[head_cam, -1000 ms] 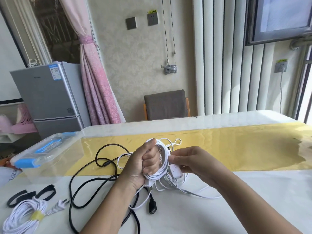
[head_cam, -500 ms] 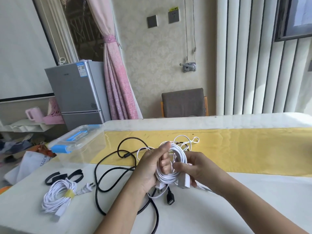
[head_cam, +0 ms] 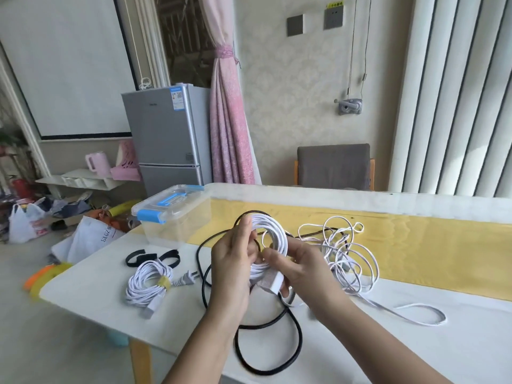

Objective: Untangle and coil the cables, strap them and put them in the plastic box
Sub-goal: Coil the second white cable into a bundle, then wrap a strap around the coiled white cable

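We hold a coil of white cable (head_cam: pixel 274 239) upright in the air between our two hands, just above the near part of the table (head_cam: pixel 415 342). It is thin, round cord wound into several tight loops, with a white block-shaped plug (head_cam: pixel 273 282) at its lower edge. Our left hand (head_cam: pixel 231 264) wraps its curled fingers round the left side of the coil, thumb raised along the outer rim. Our right hand (head_cam: pixel 303 268) pinches the plug between thumb and fingers; motion blur hides the exact lie of the fingertips.

Counting the cables: one coil in hand, one loose white tangle (head_cam: pixel 350 254) lying on the table to the right, partly on the yellow runner (head_cam: pixel 429 245), and one finished white bundle (head_cam: pixel 145 285) bound with one yellow strap (head_cam: pixel 165 281) near the table's left edge. We cannot tell whether the tangle joins the coil we hold. One black cable (head_cam: pixel 267 364) sprawls in big loops under our hands. Two black strap loops (head_cam: pixel 151 257) lie beside the bundle. One clear plastic box (head_cam: pixel 177 225) with blue latches stands behind them, lid on.
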`<state>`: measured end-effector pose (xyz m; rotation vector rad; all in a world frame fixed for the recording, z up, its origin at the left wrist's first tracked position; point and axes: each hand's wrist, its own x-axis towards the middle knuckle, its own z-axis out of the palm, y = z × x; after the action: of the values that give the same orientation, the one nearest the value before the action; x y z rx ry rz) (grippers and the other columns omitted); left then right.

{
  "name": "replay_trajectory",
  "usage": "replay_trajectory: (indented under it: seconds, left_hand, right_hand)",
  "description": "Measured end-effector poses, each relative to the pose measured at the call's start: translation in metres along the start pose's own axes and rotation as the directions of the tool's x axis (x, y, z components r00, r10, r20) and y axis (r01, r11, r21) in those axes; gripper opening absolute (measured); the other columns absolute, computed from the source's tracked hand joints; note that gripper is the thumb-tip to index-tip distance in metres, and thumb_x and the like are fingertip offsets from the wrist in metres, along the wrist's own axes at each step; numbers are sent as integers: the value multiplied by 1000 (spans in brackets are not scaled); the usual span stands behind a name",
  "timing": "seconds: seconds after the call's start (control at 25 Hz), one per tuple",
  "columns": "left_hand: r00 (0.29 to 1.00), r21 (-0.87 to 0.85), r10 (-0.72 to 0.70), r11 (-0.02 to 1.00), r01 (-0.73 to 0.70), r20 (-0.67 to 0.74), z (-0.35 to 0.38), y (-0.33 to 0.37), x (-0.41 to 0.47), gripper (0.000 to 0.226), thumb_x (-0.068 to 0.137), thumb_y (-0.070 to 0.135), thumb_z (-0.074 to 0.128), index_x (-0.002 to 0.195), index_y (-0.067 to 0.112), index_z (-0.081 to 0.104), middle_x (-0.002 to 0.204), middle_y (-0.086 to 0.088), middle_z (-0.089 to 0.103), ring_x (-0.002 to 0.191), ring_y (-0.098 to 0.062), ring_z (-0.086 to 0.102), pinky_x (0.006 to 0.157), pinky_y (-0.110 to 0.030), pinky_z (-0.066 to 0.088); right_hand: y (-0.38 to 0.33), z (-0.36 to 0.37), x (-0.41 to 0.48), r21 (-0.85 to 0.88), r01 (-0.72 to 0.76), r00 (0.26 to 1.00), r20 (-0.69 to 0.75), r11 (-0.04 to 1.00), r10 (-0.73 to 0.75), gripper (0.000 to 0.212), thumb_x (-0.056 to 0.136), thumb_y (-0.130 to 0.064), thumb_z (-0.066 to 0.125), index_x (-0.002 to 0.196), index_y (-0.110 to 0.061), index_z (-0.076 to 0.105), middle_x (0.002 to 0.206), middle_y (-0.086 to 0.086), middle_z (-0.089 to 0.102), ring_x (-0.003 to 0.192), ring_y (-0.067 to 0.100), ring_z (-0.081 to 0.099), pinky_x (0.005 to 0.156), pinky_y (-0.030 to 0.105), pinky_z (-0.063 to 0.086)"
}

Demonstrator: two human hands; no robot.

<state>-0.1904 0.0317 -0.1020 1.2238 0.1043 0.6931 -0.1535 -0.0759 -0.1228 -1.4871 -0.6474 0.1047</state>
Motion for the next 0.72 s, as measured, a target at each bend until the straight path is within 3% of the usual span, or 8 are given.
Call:
replay_trajectory:
  seconds: [0.16,0.24,0.32,0.44,0.56,0.64,0.72]
  left_hand:
    - [986,188,163,970,-154,-34,-52,23,22,37,89,34,56,61,10,50,46,10,28,46,-6,26,44,-16,29]
    - [963,292,266,926,-240,-51,-82,41,34,34,90,32,60,64,11,55,45,9,36,45,-5,32,45,-15,33]
    - [925,412,377,849,-331,-34,-113,60,45,30,91,31,61,65,16,59,46,13,47,46,-2,40,49,-16,36]
    - [884,526,468,750,-401,6,-156,80,62,30,94,24,57,64,21,57,46,15,50,47,-1,43,50,-13,36]
    - [845,624,534,665,-410,-14,-193,82,78,32,92,33,58,66,14,59,53,6,54,52,-6,43,53,-21,36]
    - [810,716,585,586,-379,-49,-218,80,86,41,89,40,54,74,3,62,66,-11,62,64,-23,53,63,-31,41]
    - [791,768,607,540,-345,-72,-236,78,88,44,89,41,54,76,0,61,70,-17,61,73,-35,55,66,-36,42]
  right_hand:
    - [0,53,25,-23,4,991,136,1000,-1,29,88,-22,65,91,7,63,67,13,60,39,14,48,41,23,43]
    - [-3,79,39,-26,-13,979,204,1000,18,43,88,-35,61,94,8,60,71,9,57,49,13,54,49,26,51]
    - [-2,103,58,-46,-44,970,237,998,54,43,92,-40,52,94,1,61,71,1,54,59,13,56,57,27,54]
    - [8,140,89,-257,-27,964,248,966,93,26,98,-31,48,85,-18,66,74,-4,61,66,12,57,68,30,54]
    - [18,174,120,-531,104,936,338,841,97,27,95,-11,46,103,-12,71,105,2,69,87,11,60,77,15,46]
    - [23,201,136,-629,166,913,390,760,123,33,92,-4,43,112,-10,69,121,3,65,108,18,57,93,19,42]
    - [28,222,148,-660,168,903,402,732,155,35,92,-2,43,113,-10,69,124,4,64,114,21,54,94,20,39]
